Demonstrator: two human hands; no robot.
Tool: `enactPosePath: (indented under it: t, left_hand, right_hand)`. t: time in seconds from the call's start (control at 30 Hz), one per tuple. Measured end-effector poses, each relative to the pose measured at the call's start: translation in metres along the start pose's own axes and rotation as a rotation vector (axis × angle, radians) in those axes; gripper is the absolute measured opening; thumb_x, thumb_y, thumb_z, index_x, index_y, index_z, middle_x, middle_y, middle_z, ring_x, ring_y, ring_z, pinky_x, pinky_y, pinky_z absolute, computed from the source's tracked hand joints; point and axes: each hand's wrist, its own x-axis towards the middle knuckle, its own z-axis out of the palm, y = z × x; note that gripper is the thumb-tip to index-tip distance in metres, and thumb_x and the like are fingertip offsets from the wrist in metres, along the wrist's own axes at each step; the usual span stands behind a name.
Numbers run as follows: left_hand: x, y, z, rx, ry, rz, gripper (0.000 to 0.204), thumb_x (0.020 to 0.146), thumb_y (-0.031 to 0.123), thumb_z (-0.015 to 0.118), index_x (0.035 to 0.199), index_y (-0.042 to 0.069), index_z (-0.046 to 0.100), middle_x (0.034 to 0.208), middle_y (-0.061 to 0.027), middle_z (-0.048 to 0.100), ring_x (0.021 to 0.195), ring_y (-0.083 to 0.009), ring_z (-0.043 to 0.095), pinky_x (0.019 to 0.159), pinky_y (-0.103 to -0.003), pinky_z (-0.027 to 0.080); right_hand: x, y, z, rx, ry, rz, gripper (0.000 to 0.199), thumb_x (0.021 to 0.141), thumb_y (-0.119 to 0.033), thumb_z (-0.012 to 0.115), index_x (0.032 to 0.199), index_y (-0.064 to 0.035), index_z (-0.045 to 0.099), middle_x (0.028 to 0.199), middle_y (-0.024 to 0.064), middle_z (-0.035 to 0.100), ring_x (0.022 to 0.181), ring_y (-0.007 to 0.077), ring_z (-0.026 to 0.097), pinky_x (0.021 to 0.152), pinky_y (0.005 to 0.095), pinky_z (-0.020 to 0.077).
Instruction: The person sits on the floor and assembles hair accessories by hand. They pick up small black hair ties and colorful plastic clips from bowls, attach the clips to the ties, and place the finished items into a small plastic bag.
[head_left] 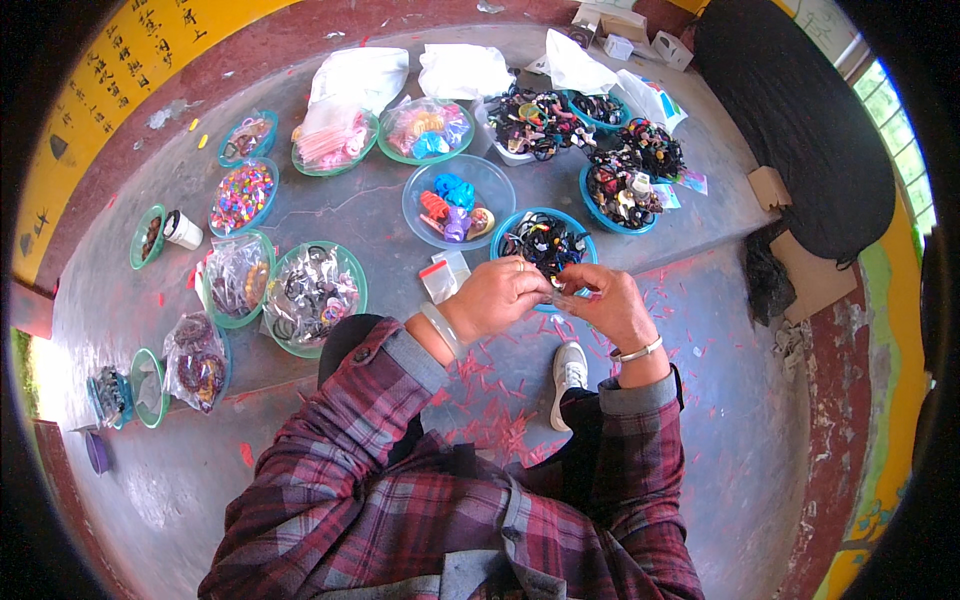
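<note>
My left hand (497, 300) and my right hand (612, 308) meet in front of me, with their fingertips closed on a small piece of clear plastic (556, 298). Most of that piece is hidden by the fingers, so its full shape cannot be made out. Just beyond and partly behind my hands stands a blue basin (590, 240) of mostly black hair ties (545, 240). Beside my left hand lies a small clear zip bag (443, 276) with a red strip along its top.
A clear bowl (412, 215) holds blue, orange and purple pieces (457, 205). Several basins of hair ties and beads stand left and at the back, near white bags (465, 72). Red strips (500, 425) litter the floor around my white shoe (571, 370). Cardboard (815, 275) lies right.
</note>
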Motion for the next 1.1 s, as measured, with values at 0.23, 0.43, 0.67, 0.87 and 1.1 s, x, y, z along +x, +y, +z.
enactPosePath:
  t: [0.23,0.43,0.67,0.87,1.1]
  left_hand:
    - [0.004,0.013,-0.004,-0.500,-0.045,-0.417,0.018,0.081,0.009,0.059,0.096,0.001,0.061,0.083,-0.0083,0.065,0.078,-0.0158,0.062,0.069,-0.029,0.049]
    - [0.006,0.002,-0.012,-0.788,0.023,-0.563,0.020,0.084,0.016,0.057,0.095,0.000,0.062,0.084,-0.0039,0.065,0.072,-0.0066,0.058,0.058,-0.019,0.043]
    - [0.006,0.001,-0.015,-0.816,0.030,-0.724,0.018,0.085,0.019,0.056,0.091,0.002,0.062,0.077,-0.0030,0.064,0.066,-0.0072,0.059,0.048,-0.018,0.039]
    - [0.005,0.000,-0.014,-0.750,0.008,-0.644,0.017,0.085,0.016,0.056,0.091,0.001,0.061,0.076,-0.0033,0.064,0.064,-0.0085,0.059,0.047,-0.018,0.042]
    - [0.005,0.000,-0.013,-0.826,0.063,-0.684,0.018,0.086,0.016,0.055,0.092,0.000,0.061,0.077,-0.0041,0.064,0.062,-0.0096,0.060,0.047,-0.019,0.043]
  right_hand:
    - [0.002,0.010,-0.002,0.373,0.058,0.205,0.013,0.076,-0.009,0.064,0.082,0.0022,0.066,0.070,0.0045,0.064,0.062,0.0101,0.057,0.058,0.0232,0.0460]
    - [0.005,0.019,-0.002,0.585,0.154,0.233,0.010,0.077,-0.005,0.062,0.082,0.0041,0.064,0.070,0.0059,0.063,0.063,0.0103,0.057,0.059,0.0219,0.0457]
    - [0.005,0.016,-0.003,0.537,0.090,0.248,0.008,0.075,-0.002,0.064,0.081,0.0040,0.063,0.074,0.0053,0.063,0.067,0.0101,0.057,0.062,0.0219,0.0458]
    - [0.005,0.012,-0.001,0.490,0.077,0.257,0.009,0.074,-0.005,0.066,0.077,0.0035,0.063,0.070,0.0045,0.062,0.061,0.0093,0.055,0.057,0.0212,0.0443]
    - [0.007,0.015,0.006,0.515,0.213,0.292,0.010,0.073,-0.008,0.068,0.071,0.0015,0.064,0.062,0.0014,0.058,0.055,0.0077,0.051,0.051,0.0205,0.0404]
